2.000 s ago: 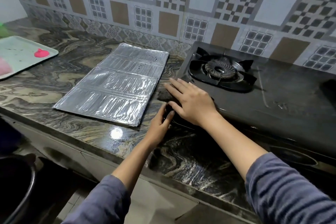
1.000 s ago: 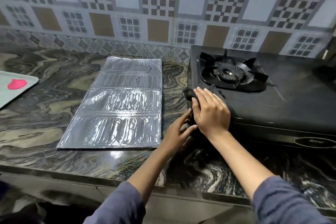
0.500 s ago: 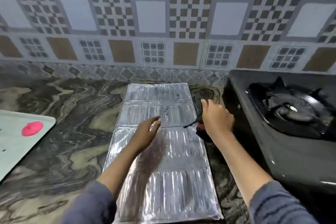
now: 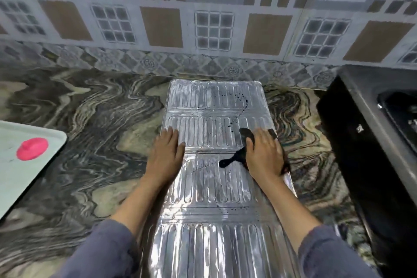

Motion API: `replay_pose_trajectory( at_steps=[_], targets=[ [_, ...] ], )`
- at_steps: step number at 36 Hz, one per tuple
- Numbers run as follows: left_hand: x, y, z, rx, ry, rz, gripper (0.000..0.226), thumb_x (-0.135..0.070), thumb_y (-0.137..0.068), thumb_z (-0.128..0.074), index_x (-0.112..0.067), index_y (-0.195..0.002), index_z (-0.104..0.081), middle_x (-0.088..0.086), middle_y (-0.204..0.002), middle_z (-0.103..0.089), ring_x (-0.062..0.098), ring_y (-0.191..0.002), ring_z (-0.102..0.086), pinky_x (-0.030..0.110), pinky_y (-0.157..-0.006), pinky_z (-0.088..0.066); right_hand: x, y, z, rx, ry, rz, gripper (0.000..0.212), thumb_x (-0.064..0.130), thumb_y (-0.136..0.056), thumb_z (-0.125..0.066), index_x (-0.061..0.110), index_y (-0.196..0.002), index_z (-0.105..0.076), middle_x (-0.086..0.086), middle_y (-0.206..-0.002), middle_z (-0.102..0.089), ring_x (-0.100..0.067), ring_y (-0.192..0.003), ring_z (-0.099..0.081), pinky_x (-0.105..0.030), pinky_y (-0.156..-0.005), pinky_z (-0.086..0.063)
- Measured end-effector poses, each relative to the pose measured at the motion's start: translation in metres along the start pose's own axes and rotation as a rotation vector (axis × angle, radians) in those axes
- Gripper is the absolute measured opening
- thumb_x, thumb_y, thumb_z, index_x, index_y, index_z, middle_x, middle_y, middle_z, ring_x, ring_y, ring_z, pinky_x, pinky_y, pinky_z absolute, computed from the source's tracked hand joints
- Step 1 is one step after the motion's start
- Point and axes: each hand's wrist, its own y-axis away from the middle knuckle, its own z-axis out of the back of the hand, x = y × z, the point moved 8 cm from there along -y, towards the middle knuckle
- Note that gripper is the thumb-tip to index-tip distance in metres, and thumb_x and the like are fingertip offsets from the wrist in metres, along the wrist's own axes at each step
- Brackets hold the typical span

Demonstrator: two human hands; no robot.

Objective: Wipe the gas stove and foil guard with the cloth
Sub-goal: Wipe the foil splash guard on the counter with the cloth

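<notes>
Lying flat along the marbled surface [image 4: 94, 133], the foil guard [image 4: 214, 210] runs from the near edge away to the tiled wall [image 4: 162, 25], so both arms can reach it from above. On its left edge the left hand [image 4: 165, 156] rests palm down with the fingers [image 4: 170, 135] flat and close together, holding nothing; I judge it is there to keep the light sheet from sliding. On the right side the right hand [image 4: 265, 156] presses the dark cloth [image 4: 239, 156] onto the foil. The cloth lies under the palm and fingers, and its ends stick out to the left and beyond the fingertips. Whether these fingers pinch it or only press on it, I cannot tell. Farther away, thin dark marks [image 4: 237, 117] cross the foil, not yet wiped. At the far right stands the black gas stove [image 4: 361, 133], apart from both hands.
</notes>
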Motion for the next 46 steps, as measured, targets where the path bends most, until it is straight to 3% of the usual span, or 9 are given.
replay_pose_trajectory(
  at_steps=[4,8,16,20,26,34,41,46],
  targets=[
    [0.005,-0.001,-0.008,0.023,-0.009,0.026,0.056,-0.039,-0.098,-0.025,-0.012,-0.147,-0.020,0.007,-0.158,-0.013,0.020,-0.147,-0.008,0.034,-0.119,-0.007,-0.001,0.000,-0.003,0.012,0.027,0.018,0.047,0.037,-0.099,-0.028,0.019,-0.142,-0.035,0.004,-0.152,-0.031,-0.013,-0.142,-0.023,-0.035,-0.117,-0.009],
    [0.004,-0.001,-0.009,0.019,-0.029,0.010,0.065,-0.044,-0.090,-0.016,-0.012,-0.147,-0.020,0.007,-0.157,-0.014,0.021,-0.146,-0.010,0.034,-0.119,-0.006,0.000,-0.004,-0.005,0.009,0.051,0.011,0.047,0.037,-0.099,-0.028,0.020,-0.142,-0.035,0.004,-0.152,-0.032,-0.014,-0.142,-0.024,-0.036,-0.116,-0.009],
    [0.006,-0.002,-0.010,0.042,-0.025,0.005,0.065,-0.045,-0.090,-0.015,-0.013,-0.147,-0.018,0.004,-0.157,-0.013,0.017,-0.146,-0.008,0.029,-0.117,-0.002,0.014,-0.037,-0.012,0.041,0.045,0.024,0.048,0.036,-0.099,-0.027,0.019,-0.144,-0.031,0.002,-0.153,-0.029,-0.017,-0.143,-0.020,-0.039,-0.116,-0.008],
    [0.008,-0.003,-0.009,0.061,-0.028,0.009,0.066,-0.047,-0.090,-0.016,-0.016,-0.147,-0.019,0.002,-0.157,-0.013,0.016,-0.146,-0.009,0.032,-0.119,-0.007,0.022,-0.049,-0.014,0.106,0.057,0.073,0.052,0.038,-0.099,-0.028,0.018,-0.147,-0.022,-0.001,-0.157,-0.017,-0.020,-0.145,-0.011,-0.040,-0.118,-0.003],
    [0.013,-0.006,-0.003,0.077,-0.094,-0.004,0.081,-0.061,-0.079,-0.005,-0.021,-0.147,-0.022,0.000,-0.157,-0.019,0.019,-0.145,-0.017,0.036,-0.118,-0.017,0.011,-0.039,-0.013,0.095,0.140,-0.029,0.068,0.048,-0.096,-0.028,0.010,-0.149,-0.006,-0.014,-0.158,0.001,-0.028,-0.146,0.006,-0.042,-0.117,0.007],
    [0.011,-0.004,-0.009,0.128,-0.103,-0.016,0.081,-0.062,-0.078,0.005,-0.021,-0.148,0.004,-0.003,-0.157,0.010,0.011,-0.143,0.012,0.026,-0.115,0.008,0.010,-0.055,-0.021,0.124,0.080,-0.088,0.072,0.050,-0.096,-0.027,0.007,-0.149,-0.004,-0.015,-0.158,-0.002,-0.027,-0.146,0.002,-0.038,-0.118,0.004],
    [0.013,-0.002,-0.009,0.125,-0.080,0.015,0.080,-0.064,-0.082,0.000,-0.018,-0.147,0.009,0.003,-0.156,0.016,0.015,-0.141,0.022,0.028,-0.116,0.010,0.012,-0.085,-0.023,0.104,0.072,-0.120,0.072,0.048,-0.096,-0.029,0.004,-0.148,-0.007,-0.014,-0.158,-0.003,-0.026,-0.146,0.001,-0.038,-0.119,0.003],
    [0.016,-0.003,-0.009,0.132,-0.099,0.068,0.092,-0.071,-0.076,0.011,-0.011,-0.146,0.013,0.007,-0.154,0.022,0.018,-0.142,0.024,0.030,-0.116,0.011,0.015,-0.115,-0.026,0.103,0.041,-0.140,0.070,0.046,-0.096,-0.031,0.003,-0.147,-0.010,-0.014,-0.158,-0.007,-0.026,-0.146,-0.001,-0.039,-0.118,0.001]
  ],
)
